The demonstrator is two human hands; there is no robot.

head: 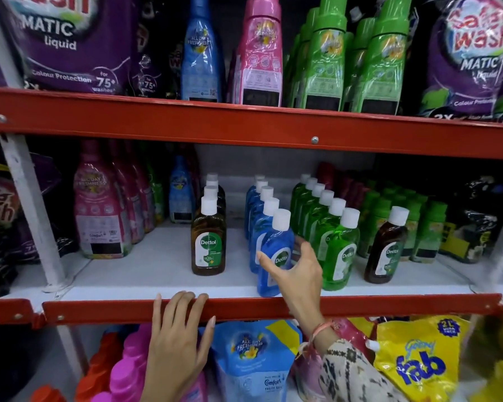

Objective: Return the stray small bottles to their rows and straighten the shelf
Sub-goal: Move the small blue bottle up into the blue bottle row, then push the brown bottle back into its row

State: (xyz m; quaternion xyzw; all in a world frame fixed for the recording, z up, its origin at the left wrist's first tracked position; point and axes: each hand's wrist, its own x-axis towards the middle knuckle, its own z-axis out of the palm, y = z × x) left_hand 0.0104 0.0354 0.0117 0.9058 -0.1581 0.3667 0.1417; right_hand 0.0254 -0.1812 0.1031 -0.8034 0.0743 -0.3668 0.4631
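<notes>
Small Dettol bottles stand in rows on the white middle shelf (157,268): a brown row (208,242) on the left, a blue row (260,210) in the middle and a green row (336,250) on the right. A lone brown bottle (385,250) stands right of the green row. My right hand (295,271) wraps around the front blue bottle (276,250), thumb on its left and fingers on its right; the bottle leans slightly at the shelf's front edge. My left hand (177,329) rests on the red front rail (99,310), holding nothing.
Large pink softener bottles (102,213) fill the shelf's left part, and small green bottles (418,227) stand behind the lone brown one. The red beam of the upper shelf (244,126) hangs low overhead. Refill pouches (418,361) lie on the shelf below.
</notes>
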